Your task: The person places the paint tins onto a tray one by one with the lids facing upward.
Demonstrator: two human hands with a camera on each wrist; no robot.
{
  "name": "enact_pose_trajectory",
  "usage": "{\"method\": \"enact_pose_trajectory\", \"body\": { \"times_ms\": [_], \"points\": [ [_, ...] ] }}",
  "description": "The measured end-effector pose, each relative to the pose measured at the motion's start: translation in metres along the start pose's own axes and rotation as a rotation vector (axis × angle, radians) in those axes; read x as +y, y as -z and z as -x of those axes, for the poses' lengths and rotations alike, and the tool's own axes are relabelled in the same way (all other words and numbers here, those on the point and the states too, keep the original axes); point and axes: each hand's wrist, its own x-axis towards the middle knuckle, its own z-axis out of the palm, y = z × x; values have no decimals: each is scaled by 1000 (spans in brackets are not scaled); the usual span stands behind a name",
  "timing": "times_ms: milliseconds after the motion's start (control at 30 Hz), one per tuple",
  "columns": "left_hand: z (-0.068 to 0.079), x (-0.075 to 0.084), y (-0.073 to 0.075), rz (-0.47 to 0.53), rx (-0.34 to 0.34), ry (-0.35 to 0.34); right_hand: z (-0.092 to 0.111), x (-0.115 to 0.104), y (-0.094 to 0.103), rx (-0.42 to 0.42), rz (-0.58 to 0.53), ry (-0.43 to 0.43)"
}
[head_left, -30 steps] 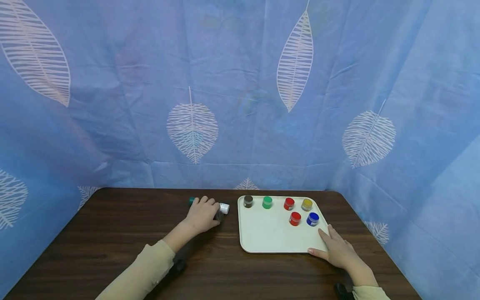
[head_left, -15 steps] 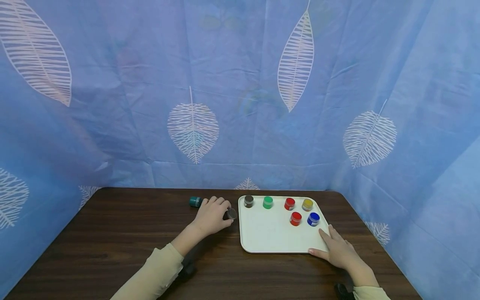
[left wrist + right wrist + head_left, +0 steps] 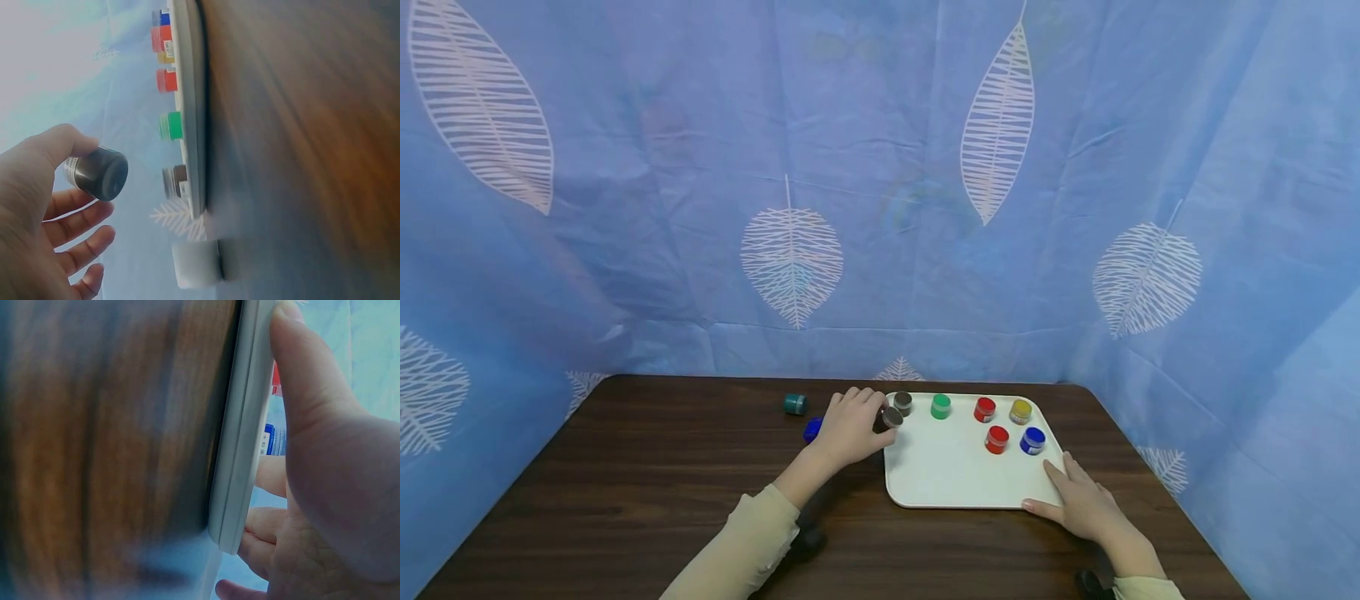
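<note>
Head, left hand (image 3: 852, 425), blue jar (image 3: 812, 430) partly hidden

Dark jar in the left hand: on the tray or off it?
Off it: in the left wrist view, the left hand pinches the dark jar, with a gap between it and the tray.

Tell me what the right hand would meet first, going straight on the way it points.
Most likely the blue jar on the white tray; in the head view it stands just ahead of the right hand. Depth is unclear, so a near miss is possible.
</note>
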Motion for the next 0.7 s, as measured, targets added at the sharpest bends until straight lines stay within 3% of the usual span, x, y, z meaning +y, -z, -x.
{"method": "enact_pose_trajectory", "body": {
  "times_ms": [700],
  "points": [
    [-26,43,-20,44,10,-6,-1,4,-2,-2,1,0]
  ]
}}
